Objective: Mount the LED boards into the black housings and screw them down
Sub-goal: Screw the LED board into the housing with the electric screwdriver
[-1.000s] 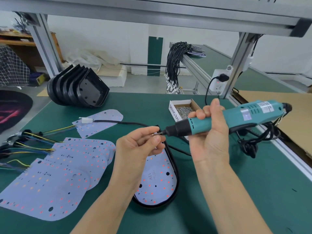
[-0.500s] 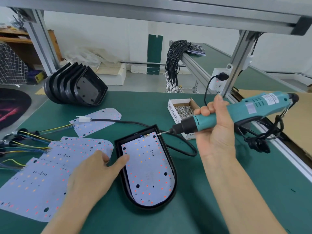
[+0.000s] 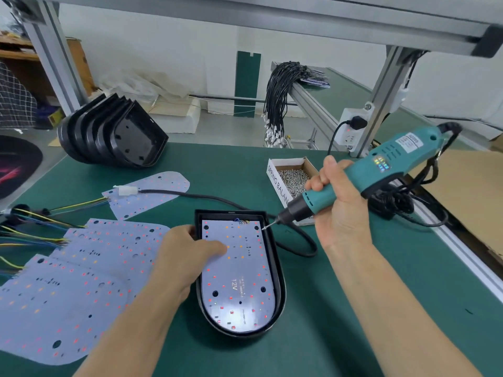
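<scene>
A green-matted desk (image 3: 340, 308) sits under an aluminium frame in a workshop, with white walls behind.

The right hand (image 3: 340, 210) has its grip wrapped around the teal electric screwdriver (image 3: 362, 175), holding it at a slant so the bit tip hovers at the far right corner of the LED board (image 3: 239, 270). The left hand (image 3: 187, 257) lies on the board's left side: the thumb presses flat on the board face, while the fingers seem to hook the wall of the black housing (image 3: 279, 284), though they are mostly hidden.

The board lies seated inside the housing, in the middle of the desk. It looks thin, light and slightly flexible, likely to lift or shift under the bit unless pinned, so pressing on bare areas between the LEDs and well away from the wires at its far edge seems wise. The housing looks like rigid, smooth plastic that could skate on the mat; bracing its wall makes sense.

Further out lie a box of screws (image 3: 292, 176) just beyond the driver, loose spare boards (image 3: 81, 281) at left, and stacked empty housings (image 3: 114, 134) at the far left.
</scene>
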Tool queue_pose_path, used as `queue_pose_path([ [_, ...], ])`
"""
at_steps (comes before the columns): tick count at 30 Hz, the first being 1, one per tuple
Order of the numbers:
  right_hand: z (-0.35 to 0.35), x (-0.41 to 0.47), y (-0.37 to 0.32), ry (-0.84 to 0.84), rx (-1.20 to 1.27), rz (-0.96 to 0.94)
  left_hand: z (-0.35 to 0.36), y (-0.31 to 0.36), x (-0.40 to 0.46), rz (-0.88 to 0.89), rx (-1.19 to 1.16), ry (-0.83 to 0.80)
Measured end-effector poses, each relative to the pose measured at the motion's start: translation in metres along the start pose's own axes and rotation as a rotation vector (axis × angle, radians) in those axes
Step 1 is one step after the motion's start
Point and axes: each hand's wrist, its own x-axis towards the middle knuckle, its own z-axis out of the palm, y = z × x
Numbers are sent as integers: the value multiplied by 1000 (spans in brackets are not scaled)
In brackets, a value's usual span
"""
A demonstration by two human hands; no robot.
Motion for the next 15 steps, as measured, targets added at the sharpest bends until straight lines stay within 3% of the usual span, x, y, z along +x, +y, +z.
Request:
queue_pose_path([
  [15,-4,3,15,-22,-82,14,2,9,-9,-3,0,14],
])
